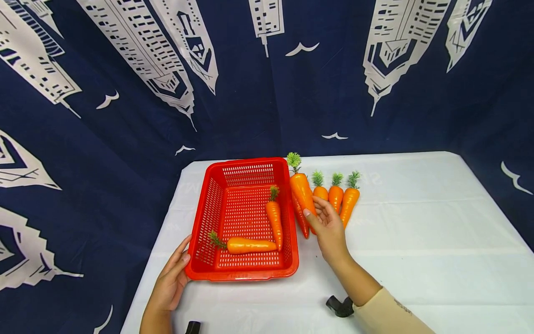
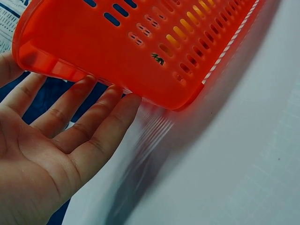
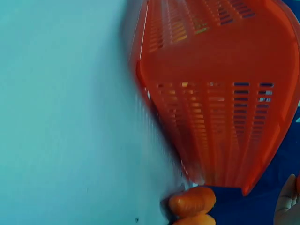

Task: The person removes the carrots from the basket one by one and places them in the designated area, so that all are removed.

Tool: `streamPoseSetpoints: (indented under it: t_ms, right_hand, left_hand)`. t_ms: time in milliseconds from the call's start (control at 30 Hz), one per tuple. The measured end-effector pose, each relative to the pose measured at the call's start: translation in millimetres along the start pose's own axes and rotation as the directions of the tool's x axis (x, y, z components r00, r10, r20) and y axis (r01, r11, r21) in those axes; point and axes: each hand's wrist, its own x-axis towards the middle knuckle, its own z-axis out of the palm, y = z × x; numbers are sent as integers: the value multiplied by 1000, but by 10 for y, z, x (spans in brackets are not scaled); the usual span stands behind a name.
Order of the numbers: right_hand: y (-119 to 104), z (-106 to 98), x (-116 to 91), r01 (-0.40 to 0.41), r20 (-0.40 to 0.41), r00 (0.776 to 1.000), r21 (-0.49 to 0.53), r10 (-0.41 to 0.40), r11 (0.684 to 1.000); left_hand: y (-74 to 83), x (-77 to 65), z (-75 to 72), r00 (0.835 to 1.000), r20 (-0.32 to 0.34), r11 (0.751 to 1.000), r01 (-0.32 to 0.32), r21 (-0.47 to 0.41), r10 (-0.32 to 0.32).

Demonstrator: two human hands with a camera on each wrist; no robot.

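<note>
My right hand (image 1: pixel 329 227) pinches an orange carrot (image 1: pixel 302 192) with green top by its lower end, thumb on one side and fingers on the other. This carrot stands close beside the right rim of a red plastic basket (image 1: pixel 242 277), overlapping another carrot (image 1: pixel 299 218) behind it. Two carrots are in the basket: one carrot (image 1: pixel 274 220) lengthwise along the right, one carrot (image 1: pixel 250 246) crosswise near the front. My left hand (image 1: pixel 168 278) rests against the basket's near left corner; in the left wrist view its nearly straight fingers (image 2: pixel 112 126) touch the rim.
Right of the held carrot lie three more: a carrot (image 1: pixel 320 192) partly behind my hand, a middle carrot (image 1: pixel 335 195) and an outer carrot (image 1: pixel 349 202). A black fitting (image 1: pixel 340 306) shows by my right sleeve. Dark blue printed cloth (image 1: pixel 267 116) hangs behind the white-covered table (image 1: pixel 417 222).
</note>
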Motion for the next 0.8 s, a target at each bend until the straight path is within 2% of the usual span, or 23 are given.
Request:
streamPoseSetpoints:
  t_ms: [200, 367, 633, 800]
  right_hand:
    - [-8, -116, 33, -44, -63, 997, -16, 43, 999]
    - [3, -213, 59, -70, -111, 992, -68, 62, 995]
    - [53, -353, 100, -66, -171, 984, -44, 58, 997]
    - [55, -431, 119, -89, -219, 972, -22, 82, 996]
  left_hand:
    - [-4, 4, 1, 1000, 1, 1000, -2, -3, 2]
    - [-2, 5, 5, 1000, -5, 1000, 2, 8, -2]
    - [0, 0, 5, 1000, 0, 1000, 3, 8, -3]
    - [-1, -4, 1, 1000, 5, 1000, -2, 12, 2]
